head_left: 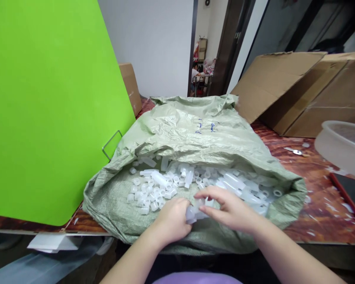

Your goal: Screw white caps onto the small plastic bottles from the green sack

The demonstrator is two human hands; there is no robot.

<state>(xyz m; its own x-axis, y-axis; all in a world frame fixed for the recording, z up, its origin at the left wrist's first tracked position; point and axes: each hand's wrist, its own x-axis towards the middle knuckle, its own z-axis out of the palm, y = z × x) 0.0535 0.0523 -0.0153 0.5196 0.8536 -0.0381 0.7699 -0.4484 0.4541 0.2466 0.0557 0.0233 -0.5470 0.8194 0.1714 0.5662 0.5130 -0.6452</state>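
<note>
A green woven sack [192, 130] lies open on the table, its mouth toward me, filled with several translucent white plastic tubes and caps [165, 183]. My left hand [173, 221] is closed around a translucent plastic tube [192, 213] at the sack's front lip. My right hand [229, 209] meets it from the right, fingers curled and pinching the same piece. Both hands hover just over the sack's near edge.
A large green board [47, 106] stands at the left with a metal clip [111, 144]. Cardboard boxes [307, 90] lie at the back right. A white plastic basin [343, 146] and a red phone [350, 193] sit at the right. A person sits beyond the doorway [195, 75].
</note>
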